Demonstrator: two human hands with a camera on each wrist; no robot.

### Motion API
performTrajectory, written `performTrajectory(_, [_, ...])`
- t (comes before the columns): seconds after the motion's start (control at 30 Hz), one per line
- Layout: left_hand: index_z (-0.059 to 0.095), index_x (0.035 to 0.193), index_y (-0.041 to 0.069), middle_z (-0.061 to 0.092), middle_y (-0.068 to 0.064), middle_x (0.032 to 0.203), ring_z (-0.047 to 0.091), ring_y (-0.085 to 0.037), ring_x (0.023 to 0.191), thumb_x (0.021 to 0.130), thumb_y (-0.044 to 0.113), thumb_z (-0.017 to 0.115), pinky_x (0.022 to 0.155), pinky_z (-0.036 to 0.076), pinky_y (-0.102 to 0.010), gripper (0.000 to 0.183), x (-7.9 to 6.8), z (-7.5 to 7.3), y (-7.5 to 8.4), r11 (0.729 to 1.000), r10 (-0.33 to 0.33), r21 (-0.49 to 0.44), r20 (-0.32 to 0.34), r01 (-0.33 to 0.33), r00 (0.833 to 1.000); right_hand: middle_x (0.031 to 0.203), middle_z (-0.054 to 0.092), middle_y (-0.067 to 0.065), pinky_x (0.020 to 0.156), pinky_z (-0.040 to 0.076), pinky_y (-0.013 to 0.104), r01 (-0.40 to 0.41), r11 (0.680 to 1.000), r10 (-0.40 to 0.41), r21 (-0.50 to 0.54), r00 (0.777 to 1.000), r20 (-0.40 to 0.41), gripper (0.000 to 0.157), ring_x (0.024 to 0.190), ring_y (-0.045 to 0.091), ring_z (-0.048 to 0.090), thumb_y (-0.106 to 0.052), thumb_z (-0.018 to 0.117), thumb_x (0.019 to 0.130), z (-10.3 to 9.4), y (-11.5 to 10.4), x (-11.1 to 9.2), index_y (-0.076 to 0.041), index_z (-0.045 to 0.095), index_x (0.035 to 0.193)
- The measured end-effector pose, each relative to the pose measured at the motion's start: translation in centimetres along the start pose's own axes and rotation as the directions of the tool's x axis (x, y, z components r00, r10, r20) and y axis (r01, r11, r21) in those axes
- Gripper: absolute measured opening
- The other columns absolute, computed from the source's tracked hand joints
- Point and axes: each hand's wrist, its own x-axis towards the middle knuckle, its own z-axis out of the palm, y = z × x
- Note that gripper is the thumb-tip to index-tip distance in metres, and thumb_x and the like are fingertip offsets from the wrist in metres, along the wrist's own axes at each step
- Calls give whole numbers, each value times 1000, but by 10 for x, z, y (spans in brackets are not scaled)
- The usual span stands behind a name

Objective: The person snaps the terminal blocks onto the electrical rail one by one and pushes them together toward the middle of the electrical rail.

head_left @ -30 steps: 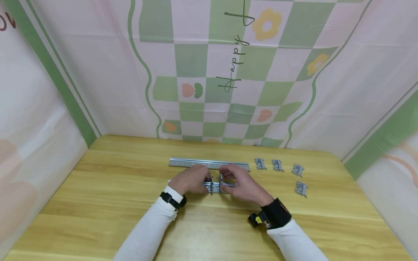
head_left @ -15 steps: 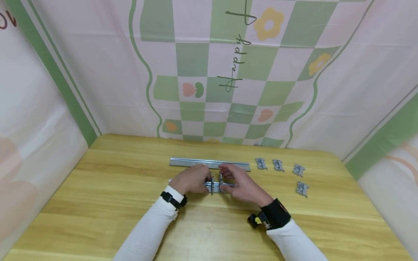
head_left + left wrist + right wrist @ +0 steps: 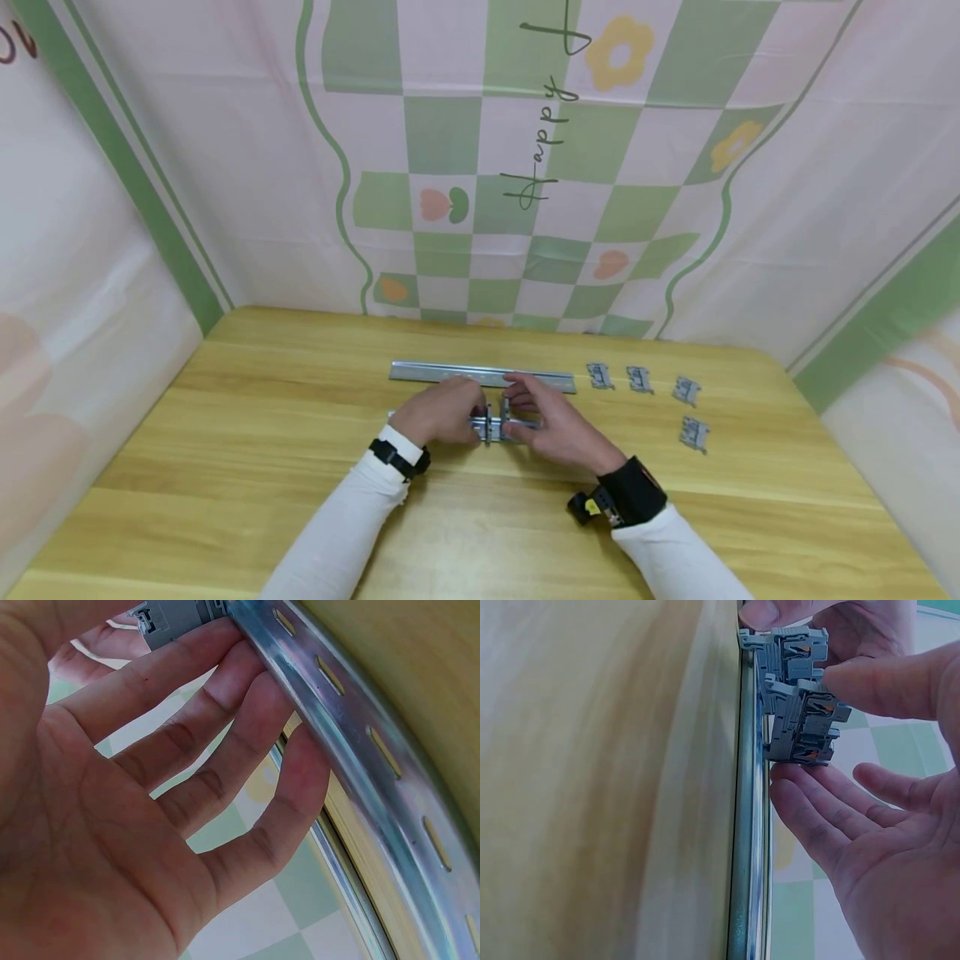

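Note:
My left hand [image 3: 444, 411] grips a slotted metal DIN rail [image 3: 360, 754] that lies across the table; in the left wrist view its fingertips rest along the rail's edge. One grey terminal block [image 3: 791, 656] stands upright on that rail, right beside the left hand. To its right, my right hand [image 3: 558, 423] pinches a second grey terminal block [image 3: 806, 724] between thumb and fingers, at the rail. Whether this block's foot is seated on the rail cannot be told. Fingers hide part of the rail in the head view.
Behind the hands a longer-looking second DIN rail [image 3: 483, 374] lies on the wooden table [image 3: 247, 450]. Several loose terminal blocks [image 3: 640, 379] lie flat to the right. A patterned cloth [image 3: 510, 167] hangs along the table's back edge.
The block in my right hand has tilted or shifted very slightly at the rail. Otherwise both hands hold their places, and the view has drifted a little.

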Motion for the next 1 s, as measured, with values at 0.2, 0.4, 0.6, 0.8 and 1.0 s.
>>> performTrajectory(0.2, [63, 72, 17, 54, 7, 64, 46, -10, 54, 67, 16, 76, 47, 40, -25, 14, 0, 0, 0, 1000, 3, 1, 1, -3, 1000, 123, 52, 9, 91, 41, 34, -12, 1000, 12, 13, 1000, -4, 64, 110, 19, 53, -19, 63, 85, 1, 1, 0, -11, 31, 140])
performTrajectory(0.4, [62, 71, 17, 54, 7, 63, 46, -10, 54, 66, 16, 76, 46, 40, -25, 14, 0, 0, 0, 1000, 12, 6, -1, -12, 1000, 123, 51, 11, 91, 41, 37, -7, 1000, 7, 27, 1000, -2, 62, 111, 23, 53, -20, 61, 87, 1, -1, 1, -9, 30, 140])
performTrajectory(0.6, [62, 70, 18, 52, 7, 61, 43, -9, 53, 67, 17, 75, 45, 36, -25, 14, 1, 1, -2, 1000, 21, 20, -2, -21, 1000, 123, 51, 10, 92, 41, 34, -22, 999, 22, 27, 1000, 5, 62, 111, 21, 52, -19, 60, 87, 2, -1, 1, -10, 30, 140])
performTrajectory(0.8, [61, 70, 18, 53, 7, 62, 44, -10, 53, 66, 15, 75, 46, 37, -25, 14, 1, 1, -2, 1000, 10, 17, -3, -10, 1000, 124, 51, 7, 92, 40, 32, -29, 999, 28, 44, 999, 19, 62, 113, 19, 52, -19, 60, 87, 4, -1, 0, -13, 29, 141])
performTrajectory(1.0, [61, 70, 17, 53, 6, 63, 46, -10, 54, 66, 13, 74, 46, 39, -25, 14, 1, 1, -1, 1000, 7, 3, -3, -7, 1000, 124, 51, 8, 92, 41, 33, -7, 998, 5, 60, 999, 33, 62, 113, 20, 52, -18, 61, 86, 4, -4, 0, -13, 30, 140])
